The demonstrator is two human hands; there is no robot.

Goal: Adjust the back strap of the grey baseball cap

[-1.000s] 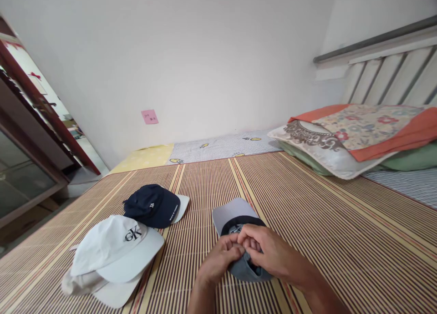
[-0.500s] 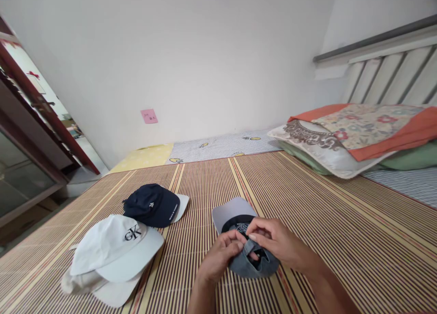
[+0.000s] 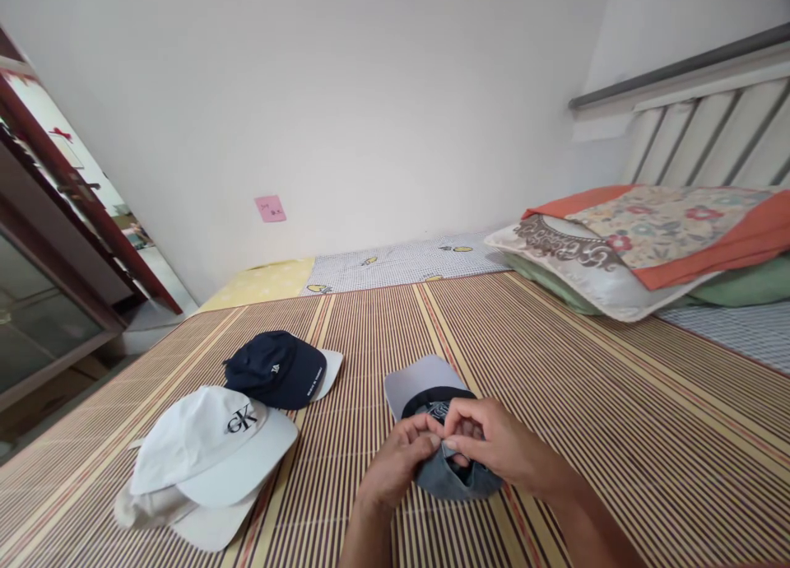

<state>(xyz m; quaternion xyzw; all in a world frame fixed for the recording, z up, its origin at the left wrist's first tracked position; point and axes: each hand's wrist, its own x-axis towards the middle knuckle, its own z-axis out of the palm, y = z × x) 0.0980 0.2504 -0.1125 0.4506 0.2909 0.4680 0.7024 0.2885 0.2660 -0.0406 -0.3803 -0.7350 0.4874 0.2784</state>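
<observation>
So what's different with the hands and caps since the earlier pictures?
The right hand has shifted slightly right, and the gray cap's back edge with it. Both hands still pinch that cap. The navy cap and white cap stayed put.

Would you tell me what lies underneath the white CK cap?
Under the white CK cap is a beige cap; part of its crown and its brim show. The rest is covered, so anything else beneath cannot be seen.

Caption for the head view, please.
Head view: left hand and right hand pinch the back strap of a gray cap on a striped mat.
</observation>
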